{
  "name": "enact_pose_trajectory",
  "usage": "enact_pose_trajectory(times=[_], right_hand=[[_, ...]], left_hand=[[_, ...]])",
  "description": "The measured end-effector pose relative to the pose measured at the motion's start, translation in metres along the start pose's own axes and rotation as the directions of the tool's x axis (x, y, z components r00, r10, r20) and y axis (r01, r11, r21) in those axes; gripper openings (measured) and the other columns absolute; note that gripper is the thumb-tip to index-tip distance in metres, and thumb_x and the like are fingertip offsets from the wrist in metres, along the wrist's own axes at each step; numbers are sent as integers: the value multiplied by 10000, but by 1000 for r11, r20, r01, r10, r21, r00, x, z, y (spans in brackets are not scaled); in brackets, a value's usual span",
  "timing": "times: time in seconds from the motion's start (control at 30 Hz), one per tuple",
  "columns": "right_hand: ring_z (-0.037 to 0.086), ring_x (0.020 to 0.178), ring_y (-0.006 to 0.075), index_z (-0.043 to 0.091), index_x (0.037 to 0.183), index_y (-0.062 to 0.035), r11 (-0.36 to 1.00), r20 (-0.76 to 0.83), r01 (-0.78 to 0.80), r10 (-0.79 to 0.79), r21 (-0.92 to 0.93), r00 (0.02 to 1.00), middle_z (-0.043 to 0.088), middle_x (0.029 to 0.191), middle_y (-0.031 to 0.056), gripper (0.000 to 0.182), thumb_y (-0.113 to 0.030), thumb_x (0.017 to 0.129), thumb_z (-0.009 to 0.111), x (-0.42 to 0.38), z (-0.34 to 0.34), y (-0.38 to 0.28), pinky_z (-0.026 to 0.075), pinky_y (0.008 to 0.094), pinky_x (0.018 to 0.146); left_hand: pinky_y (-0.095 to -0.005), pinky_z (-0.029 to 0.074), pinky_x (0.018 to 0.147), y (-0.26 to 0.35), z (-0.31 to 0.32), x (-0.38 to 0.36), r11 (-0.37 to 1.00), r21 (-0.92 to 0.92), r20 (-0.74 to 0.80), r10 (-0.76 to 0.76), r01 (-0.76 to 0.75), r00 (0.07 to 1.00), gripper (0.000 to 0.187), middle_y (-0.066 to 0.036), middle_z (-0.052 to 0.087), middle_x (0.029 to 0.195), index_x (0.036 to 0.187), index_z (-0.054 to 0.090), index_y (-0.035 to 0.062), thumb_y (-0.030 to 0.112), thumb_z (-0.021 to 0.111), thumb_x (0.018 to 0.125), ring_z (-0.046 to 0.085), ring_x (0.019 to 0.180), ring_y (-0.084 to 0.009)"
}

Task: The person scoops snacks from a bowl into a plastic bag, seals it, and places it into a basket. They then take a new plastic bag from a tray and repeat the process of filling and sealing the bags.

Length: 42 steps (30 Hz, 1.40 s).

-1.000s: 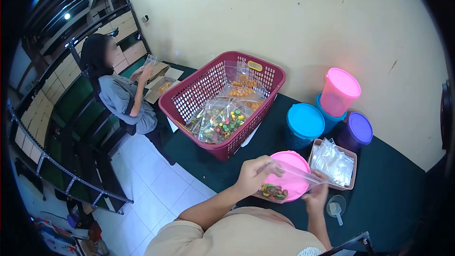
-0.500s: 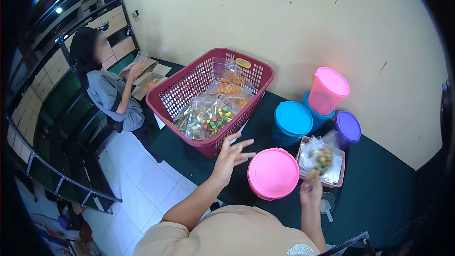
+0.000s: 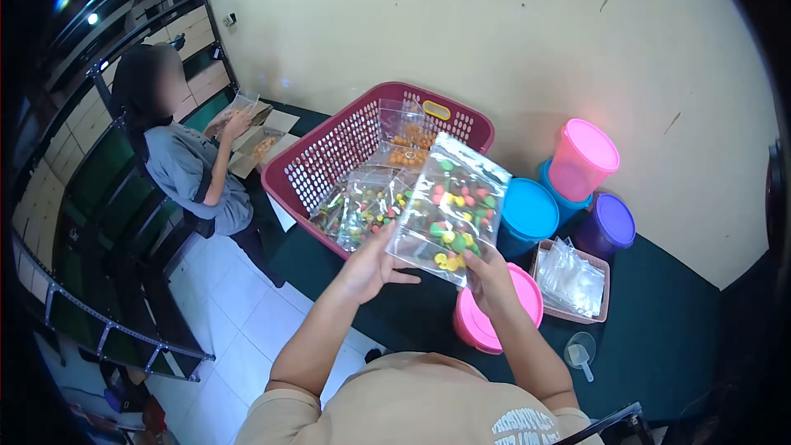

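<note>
Near one basket (image 3: 290,191), the right hand (image 3: 492,280) pinches one bag (image 3: 451,210), the left hand (image 3: 369,268) open at its edge.

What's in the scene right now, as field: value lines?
right hand: grips filled clear bag
left hand: at bag's lower left edge, thumb spread
bag contents: red, yellow, green pieces
maroon basket: holds more filled bags
pink tub: lidded, partly behind right hand
co-worker: standing at far end

Left hand (image 3: 369,268) open, right hand (image 3: 490,280) closed (both raised)
</note>
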State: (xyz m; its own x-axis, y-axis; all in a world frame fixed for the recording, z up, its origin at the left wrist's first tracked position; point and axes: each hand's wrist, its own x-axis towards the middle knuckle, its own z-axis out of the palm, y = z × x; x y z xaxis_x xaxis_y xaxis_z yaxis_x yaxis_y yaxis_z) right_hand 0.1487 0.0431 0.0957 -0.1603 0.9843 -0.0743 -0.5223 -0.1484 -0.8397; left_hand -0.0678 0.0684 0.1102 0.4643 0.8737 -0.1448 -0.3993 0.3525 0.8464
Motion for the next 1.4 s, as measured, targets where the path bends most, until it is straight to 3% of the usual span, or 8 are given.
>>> enact_pose_trajectory(times=[0.27,0.33,0.47,0.73,1.2,1.27,1.37,1.4], right_hand=[[622,980,193,323,1327,20,988,255,-130,147,-83,956,564,1162,116,555,2,849,605,107,65,23,548,329,823],[619,992,189,350,1310,22,915,245,-139,244,-379,938,579,1132,118,541,-3,842,621,122,80,18,536,319,852],[589,790,93,436,1279,26,738,152,-94,259,-669,954,625,980,73,534,-70,812,679,154,89,19,460,225,561],[542,706,100,519,1203,34,890,94,-119,177,-441,980,615,906,51,486,-176,805,703,204,60,89,424,249,590],[590,787,144,418,1288,56,778,-11,-61,70,-626,998,625,1021,141,579,-134,816,695,201,60,81,453,255,572],[605,806,161,398,1301,58,735,-25,-90,99,-672,995,624,1031,151,617,-175,816,699,196,66,71,474,268,600],[627,866,206,370,1322,58,586,-128,-156,89,-795,988,616,1066,187,696,-270,809,707,203,65,79,508,302,675],[635,907,232,362,1330,57,474,-205,-197,35,-858,978,608,1092,211,739,-326,802,711,207,61,85,520,322,722]], left_hand=[[-358,587,730,66,-98,0,993,33,13,111,-112,994,478,-174,519,1272,1388,266,56,169,441,957,651,958,-317],[-361,587,730,73,-124,7,998,-9,-9,59,-59,998,453,-158,522,1270,1364,292,54,172,445,954,658,948,-288],[-359,578,704,93,-152,34,995,94,-13,-43,44,999,413,-123,572,1176,1302,365,73,196,500,931,673,857,-230],[-354,557,651,107,-190,82,946,322,-60,-16,35,998,441,-125,610,1062,1249,386,64,104,598,864,673,816,-256],[-327,533,578,96,-190,84,826,564,-119,78,3,990,525,-163,637,979,1348,218,34,4,494,902,681,723,-259],[-332,531,666,94,-197,87,828,560,-105,35,30,994,564,-164,627,1035,1360,204,33,15,519,892,671,838,-262],[-354,419,959,81,-199,93,758,612,-107,361,-225,926,646,-231,445,1327,1351,252,1,62,615,820,510,1162,-310],[-370,346,1030,80,-205,96,572,795,-98,452,-203,887,726,-237,331,1405,1386,218,-18,110,643,811,431,1238,-313]])
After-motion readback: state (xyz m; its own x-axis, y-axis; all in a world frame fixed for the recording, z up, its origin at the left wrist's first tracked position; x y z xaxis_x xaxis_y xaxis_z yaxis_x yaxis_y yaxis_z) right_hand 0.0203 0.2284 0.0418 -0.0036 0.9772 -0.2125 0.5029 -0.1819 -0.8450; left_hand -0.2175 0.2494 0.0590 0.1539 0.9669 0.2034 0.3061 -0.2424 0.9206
